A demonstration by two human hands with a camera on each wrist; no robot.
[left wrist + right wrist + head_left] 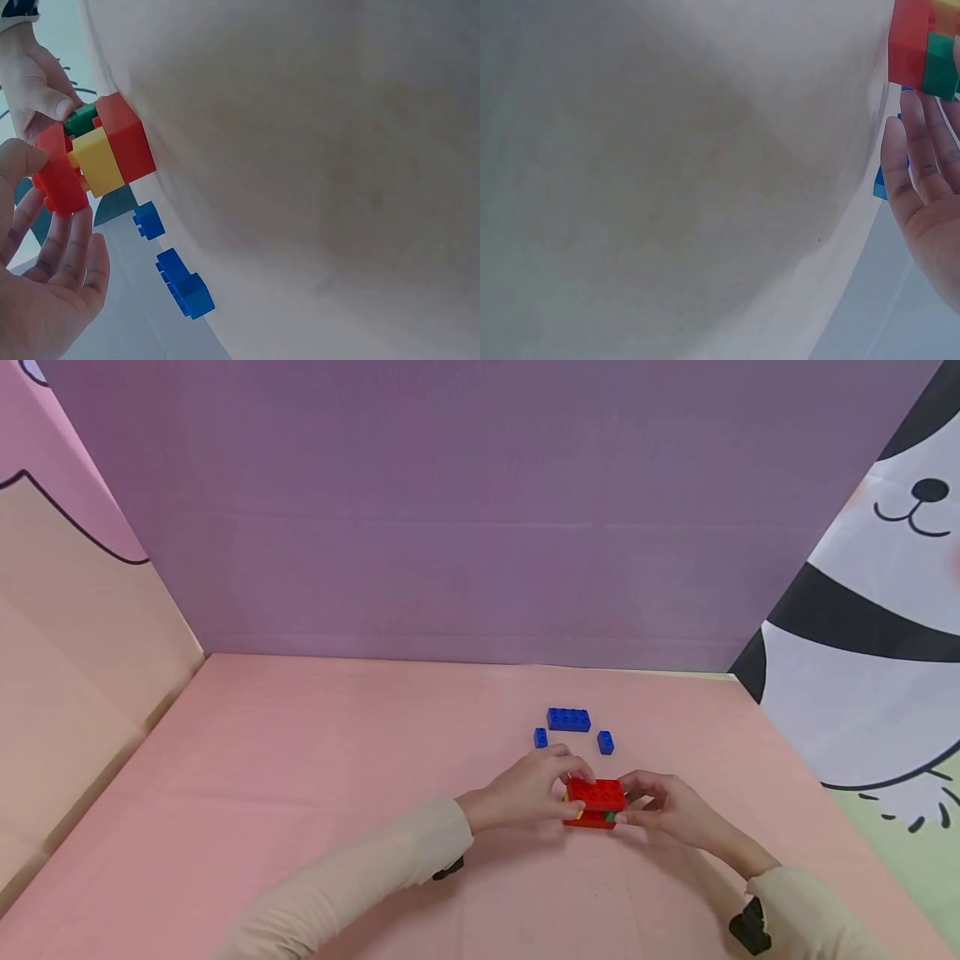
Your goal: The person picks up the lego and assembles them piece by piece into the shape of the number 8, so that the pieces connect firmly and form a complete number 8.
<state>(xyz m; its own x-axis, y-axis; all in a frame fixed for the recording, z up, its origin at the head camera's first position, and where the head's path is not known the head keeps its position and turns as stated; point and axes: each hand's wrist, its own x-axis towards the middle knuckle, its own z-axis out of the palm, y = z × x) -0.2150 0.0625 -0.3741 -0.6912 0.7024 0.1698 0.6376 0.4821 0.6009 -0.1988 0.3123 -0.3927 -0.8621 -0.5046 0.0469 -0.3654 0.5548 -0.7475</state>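
In the head view, my left hand [534,787] grips a red brick [596,793] between thumb and fingers. That brick sits over a yellow brick [97,161] and a green brick [81,118], with a lower red brick [129,139] beneath them. Yellow studs show in a gap under the upper red brick. At the right end, my right hand [670,810] pinches the green brick, thumb on the near side. Its fingers reach behind, partly hidden in the head view.
Beyond the hands lie a long blue brick [568,720] and two small blue bricks, one on the left [541,737] and one on the right [605,742]. A pink surface [337,735] meets a purple wall [480,527] at the back.
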